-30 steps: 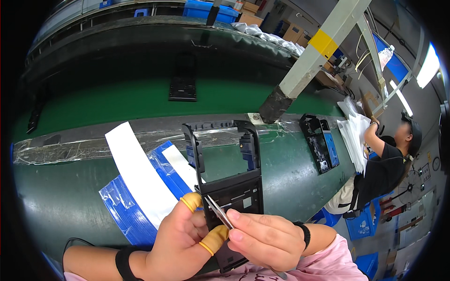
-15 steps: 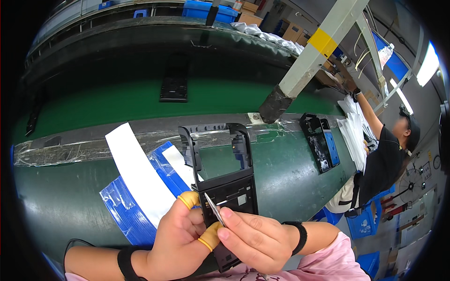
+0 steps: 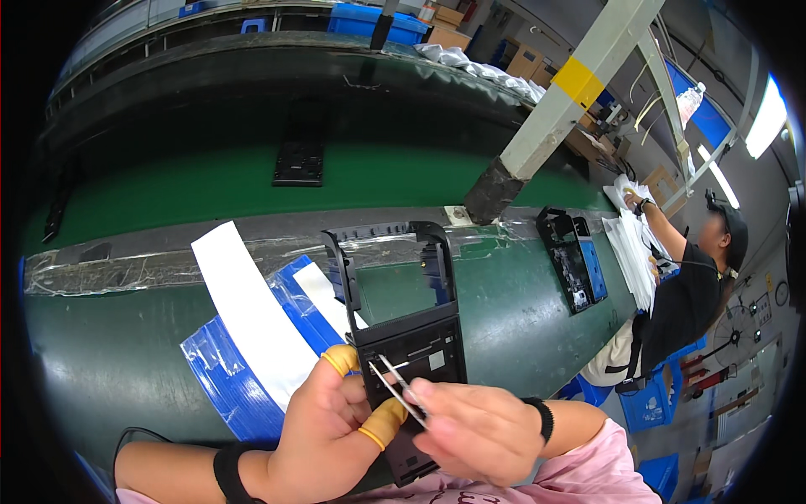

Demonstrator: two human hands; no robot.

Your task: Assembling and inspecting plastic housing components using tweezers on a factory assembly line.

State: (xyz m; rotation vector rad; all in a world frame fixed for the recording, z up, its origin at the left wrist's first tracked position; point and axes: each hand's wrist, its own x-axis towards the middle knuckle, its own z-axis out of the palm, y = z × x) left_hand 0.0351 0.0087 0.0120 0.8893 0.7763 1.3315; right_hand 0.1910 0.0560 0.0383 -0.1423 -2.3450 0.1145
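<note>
I read this as a factory assembly floor: remotely, I see a long green belt (image 3: 201, 181) with a black part (image 3: 298, 166) lying on it, and a workbench (image 3: 508, 294) alongside, where tweezers (image 3: 395, 390) are held at a black housing (image 3: 451, 357). A post (image 3: 550, 118) with a yellow band (image 3: 579, 80) rises between the two, and a co-worker (image 3: 684, 294) is beside white sheets (image 3: 630, 265). Farther back I make out cartons (image 3: 525, 60), a blue tub (image 3: 353, 21) and strip lights (image 3: 768, 118).
</note>
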